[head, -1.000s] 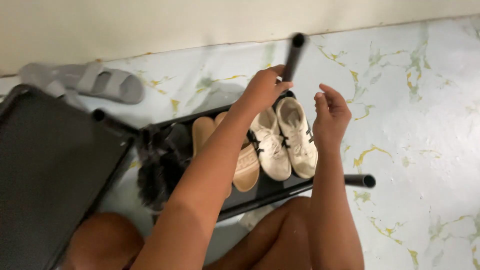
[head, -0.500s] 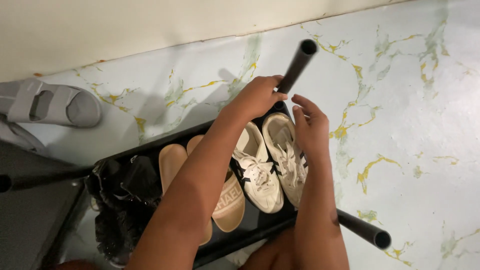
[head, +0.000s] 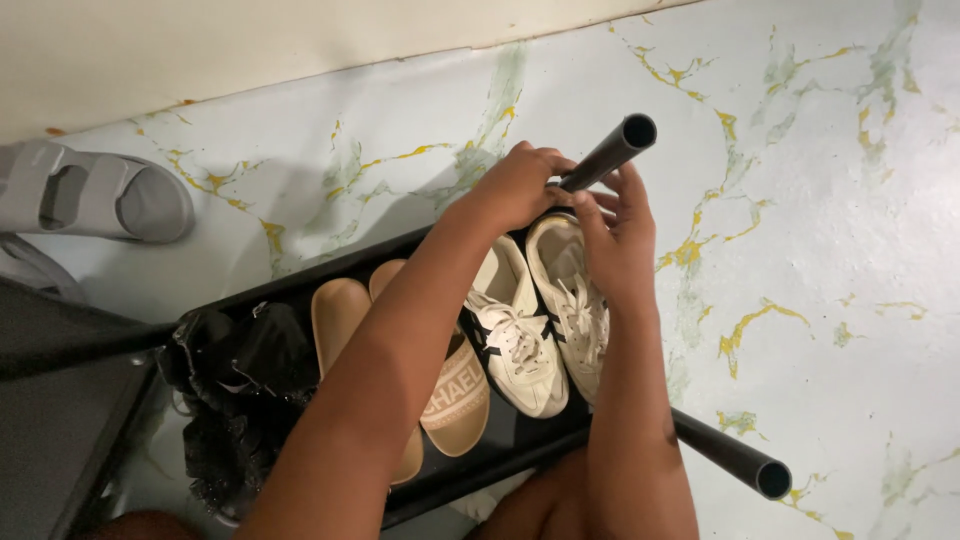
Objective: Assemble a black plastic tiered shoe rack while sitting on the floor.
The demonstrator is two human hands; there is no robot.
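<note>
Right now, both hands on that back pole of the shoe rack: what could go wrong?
1. The left hand and right hand crowd the black pole at its base; fingers could get pinched at the joint.
2. The pole leans, so the rack may tilt and spill the white sneakers and tan sandals.
3. The front pole juts out beside the person's leg; it might snag.

A black hollow tube (head: 612, 153) stands tilted at the far right corner of the shoe rack (head: 300, 290), open end up, just beyond the white sneakers (head: 545, 310) on the rack.
</note>
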